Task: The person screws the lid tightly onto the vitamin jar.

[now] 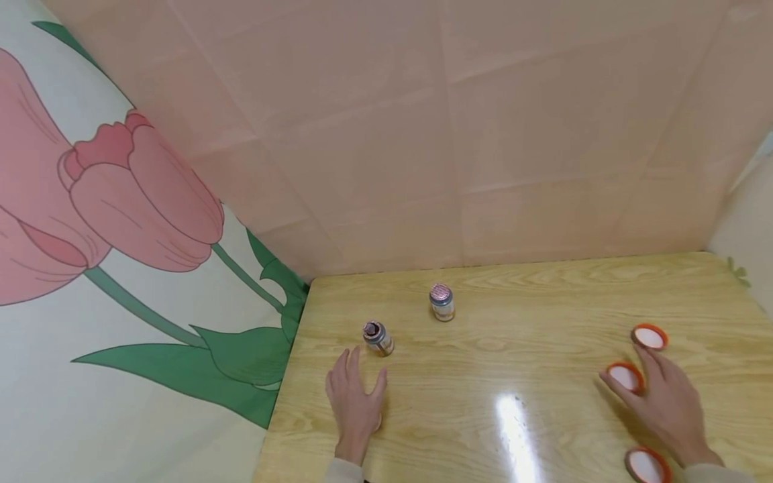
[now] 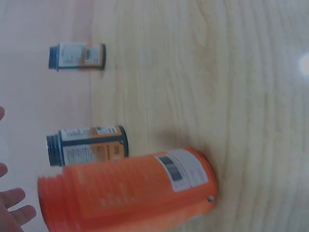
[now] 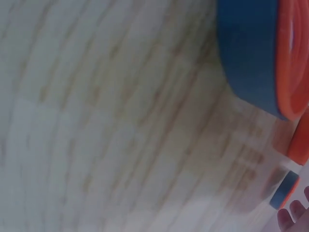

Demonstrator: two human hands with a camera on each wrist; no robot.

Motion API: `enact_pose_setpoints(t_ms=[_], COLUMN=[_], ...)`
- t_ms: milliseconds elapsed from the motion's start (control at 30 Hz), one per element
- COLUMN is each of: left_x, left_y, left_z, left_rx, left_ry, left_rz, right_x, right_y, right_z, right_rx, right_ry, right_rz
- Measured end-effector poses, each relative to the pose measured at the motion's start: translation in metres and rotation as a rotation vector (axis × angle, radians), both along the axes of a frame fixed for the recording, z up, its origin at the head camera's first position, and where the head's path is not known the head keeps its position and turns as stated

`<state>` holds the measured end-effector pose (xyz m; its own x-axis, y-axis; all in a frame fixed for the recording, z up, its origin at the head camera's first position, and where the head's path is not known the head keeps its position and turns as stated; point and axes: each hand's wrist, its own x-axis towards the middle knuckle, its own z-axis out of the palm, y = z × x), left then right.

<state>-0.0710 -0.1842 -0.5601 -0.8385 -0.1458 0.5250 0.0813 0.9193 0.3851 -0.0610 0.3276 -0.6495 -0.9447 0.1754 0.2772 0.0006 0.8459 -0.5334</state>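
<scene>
My left hand (image 1: 355, 406) reaches over the left of the table with fingers spread, holding nothing. Just ahead of its fingertips stands a small dark-necked bottle (image 1: 378, 339) without a lid, its foil seal torn. A similar bottle (image 1: 443, 303), its foil seal whole, stands farther back. A larger orange bottle (image 2: 130, 193) stands close by my left hand, mostly hidden under it in the head view. My right hand (image 1: 670, 406) hovers around the middle lid (image 1: 625, 378), thumb and fingers apart on either side. Its fingers (image 3: 285, 219) show at the corner of the right wrist view.
One round lid (image 1: 649, 337) lies beyond the right hand, and another lid (image 1: 647, 465) lies nearer the front. All show pale insides and orange rims. Behind the wooden table (image 1: 513, 349) hangs a pinkish sheet (image 1: 483, 134); a tulip-printed panel (image 1: 151, 268) stands at the left.
</scene>
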Motion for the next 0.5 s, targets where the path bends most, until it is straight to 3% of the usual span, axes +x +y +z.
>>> enact_pose_setpoints(t_ms=[233,500], left_x=[0.008,0.019], left_y=[-0.012,-0.021], left_z=[-0.009,-0.015], left_rx=[0.022,0.067], left_ry=[-0.016,-0.064], left_rz=[0.015,0.024], right_x=[0.005,0.007], right_y=[-0.002,-0.002], right_z=[-0.003,-0.006], right_rx=[-0.007,-0.016], right_ry=[-0.079,-0.063], right_rz=[-0.006,-0.001])
